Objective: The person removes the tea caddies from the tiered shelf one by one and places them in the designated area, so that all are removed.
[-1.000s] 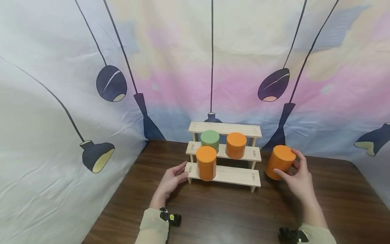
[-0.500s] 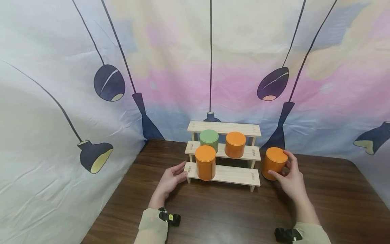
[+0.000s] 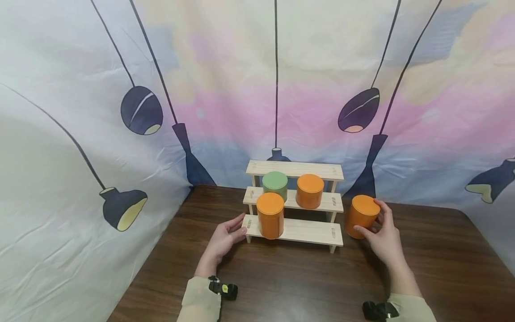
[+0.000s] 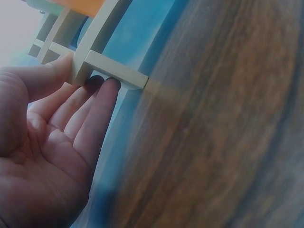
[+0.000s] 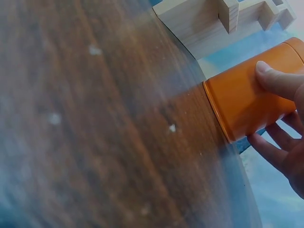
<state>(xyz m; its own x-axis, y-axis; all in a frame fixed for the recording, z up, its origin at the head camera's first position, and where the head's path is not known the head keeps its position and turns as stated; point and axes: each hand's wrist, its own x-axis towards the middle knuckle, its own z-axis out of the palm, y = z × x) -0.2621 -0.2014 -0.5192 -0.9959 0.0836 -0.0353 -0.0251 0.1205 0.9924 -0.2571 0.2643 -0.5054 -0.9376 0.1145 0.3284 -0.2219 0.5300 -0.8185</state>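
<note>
A three-step wooden display stand (image 3: 306, 232) stands on the table. My left hand (image 3: 222, 241) pinches the left end of its lowest step; in the left wrist view the thumb (image 4: 59, 71) lies on one side of the board and the fingers on the other. To the right of the stand, my right hand (image 3: 388, 243) grips an upright orange canister (image 5: 254, 92) with the thumb on one side and fingers on the other. Its base meets the tabletop. A taller orange canister (image 3: 270, 219) sits on the lowest step. The middle step bears a green canister (image 3: 275, 184) and an orange canister (image 3: 310, 194).
The dark wood table (image 3: 281, 281) reaches out on both sides of the stand and in front of it. A fabric backdrop (image 3: 229, 103) printed with hanging lamps rises close behind the stand and along the left side.
The right hand has brought the orange canister slightly left, closer to the stand, and the canister has gone from tilted to upright. The left hand keeps its hold on the step.
</note>
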